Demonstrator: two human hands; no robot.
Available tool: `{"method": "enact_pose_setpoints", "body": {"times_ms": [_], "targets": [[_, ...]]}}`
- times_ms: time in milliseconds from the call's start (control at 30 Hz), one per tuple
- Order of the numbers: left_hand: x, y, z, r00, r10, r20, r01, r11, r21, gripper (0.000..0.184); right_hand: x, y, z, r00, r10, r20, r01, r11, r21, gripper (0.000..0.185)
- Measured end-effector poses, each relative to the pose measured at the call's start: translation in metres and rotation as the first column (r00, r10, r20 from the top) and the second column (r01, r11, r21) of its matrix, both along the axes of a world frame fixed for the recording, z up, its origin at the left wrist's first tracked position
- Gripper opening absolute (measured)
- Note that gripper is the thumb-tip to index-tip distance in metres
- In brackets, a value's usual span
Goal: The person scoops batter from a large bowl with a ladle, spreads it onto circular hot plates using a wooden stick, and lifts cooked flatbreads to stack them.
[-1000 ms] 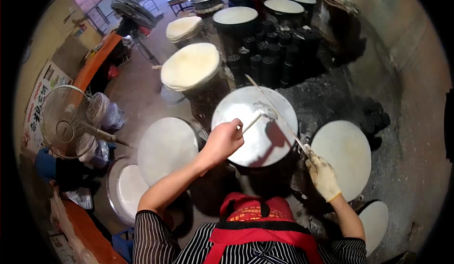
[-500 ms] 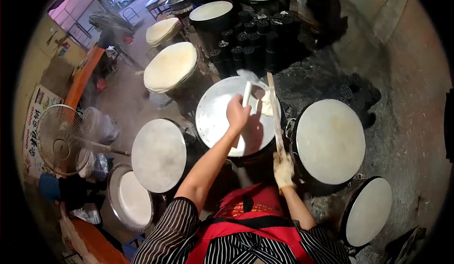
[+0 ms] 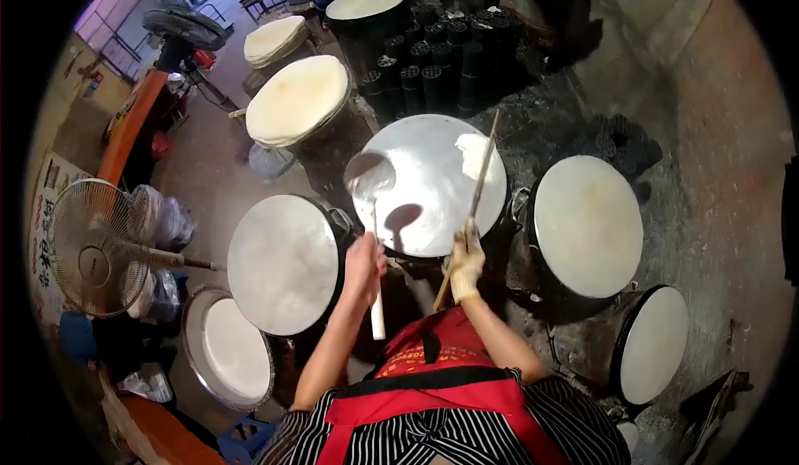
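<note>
My bare left hand (image 3: 363, 268) is closed round the white handle of a scraper (image 3: 377, 315); the tool's blurred head lies over the left part of a shiny round griddle (image 3: 429, 207). My right hand (image 3: 465, 263), in a pale glove, grips a long wooden stick (image 3: 484, 165), which slants up over the griddle's right side. White batter (image 3: 472, 155) sits on the griddle at the upper right, beside the stick. Bare metal shows over most of the griddle.
Round pans covered in pale batter stand at left (image 3: 284, 265) and right (image 3: 588, 226). A bowl of white batter (image 3: 235, 350) is lower left, a fan (image 3: 96, 248) far left. Stacked flat sheets (image 3: 297, 101) and black coal cylinders (image 3: 433, 78) stand beyond the griddle.
My left hand and its tool have moved left and nearer my body. My right hand has shifted slightly left, and the stick now slants. White batter has appeared on the griddle since the earliest frame.
</note>
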State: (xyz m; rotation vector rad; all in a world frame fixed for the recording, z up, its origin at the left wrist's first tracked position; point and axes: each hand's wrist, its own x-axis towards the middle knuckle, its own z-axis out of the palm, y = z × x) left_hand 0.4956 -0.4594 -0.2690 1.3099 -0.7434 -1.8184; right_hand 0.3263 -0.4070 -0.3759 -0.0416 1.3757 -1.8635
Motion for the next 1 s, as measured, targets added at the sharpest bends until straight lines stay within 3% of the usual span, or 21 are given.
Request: {"method": "enact_pose_setpoints", "body": {"times_ms": [100,200,267,300,333,400,467,500,600,667,700,767,833,933,967,1000], "targets": [[0.031,0.039,0.013,1.0,-0.004,-0.009,0.005,0.992,0.125,0.025,0.0,-0.057,0.037,0.932,0.209,-0.298,-0.118,0.948,0.294,0.048],[0.064,0.062,0.019,0.998,0.032,-0.045,-0.023,0.98,0.197,0.026,-0.009,-0.091,0.056,0.844,0.382,-0.377,-0.188,0.868,0.459,0.053],[0.085,0.07,0.022,0.998,0.014,-0.053,-0.001,0.971,0.24,0.028,-0.017,-0.092,0.053,0.83,0.462,-0.314,-0.312,0.85,0.424,0.046],[0.096,0.072,0.015,0.998,-0.008,-0.063,0.022,0.976,0.215,0.031,-0.025,-0.098,0.05,0.841,0.514,-0.17,-0.433,0.827,0.358,0.041],[0.105,0.073,0.015,0.998,0.006,-0.056,0.007,0.973,0.232,0.03,-0.031,-0.089,0.048,0.815,0.55,-0.181,-0.48,0.817,0.319,0.039],[0.121,0.074,0.004,0.999,0.037,-0.036,-0.026,0.966,0.259,0.029,-0.042,-0.062,0.032,0.795,0.55,-0.257,-0.428,0.808,0.404,0.038],[0.134,0.075,-0.005,0.998,0.068,-0.001,-0.066,0.97,0.235,0.024,-0.04,-0.018,0.023,0.863,0.341,-0.373,-0.228,0.921,0.315,0.038],[0.138,0.077,-0.006,0.997,0.074,-0.001,-0.071,0.969,0.236,0.022,-0.047,-0.005,-0.021,0.93,0.187,-0.316,-0.14,0.976,0.165,0.037],[0.144,0.082,-0.015,0.994,0.106,0.019,-0.107,0.964,0.242,0.017,-0.023,0.017,0.004,0.955,0.162,-0.249,-0.124,0.979,0.162,0.03],[0.141,0.082,-0.014,0.989,0.145,0.035,-0.149,0.962,0.229,0.017,-0.008,0.005,0.038,0.918,0.367,-0.148,-0.291,0.879,0.377,0.025],[0.141,0.081,-0.016,0.987,0.159,-0.002,-0.154,0.959,0.236,0.015,0.0,-0.007,0.042,0.872,0.409,-0.268,-0.288,0.873,0.395,0.02],[0.127,0.083,-0.012,0.981,0.189,-0.04,-0.173,0.952,0.253,0.015,0.004,-0.035,0.052,0.773,0.537,-0.338,-0.364,0.811,0.457,0.018],[0.11,0.09,-0.012,0.973,0.225,-0.057,-0.201,0.938,0.282,0.014,-0.004,-0.045,0.057,0.743,0.657,-0.125,-0.527,0.689,0.497,0.017],[0.088,0.103,-0.02,0.964,0.257,-0.069,-0.22,0.916,0.336,0.015,-0.045,-0.014,0.051,0.719,0.671,-0.182,-0.623,0.738,0.26,0.038],[0.079,0.107,-0.019,0.963,0.26,-0.077,-0.221,0.918,0.33,0.016,-0.059,-0.014,0.036,0.792,0.591,-0.153,-0.528,0.789,0.315,0.039],[0.072,0.11,-0.017,0.959,0.275,-0.075,-0.237,0.916,0.324,0.016,-0.078,-0.011,0.01,0.859,0.491,-0.142,-0.459,0.864,0.208,0.04]]}}
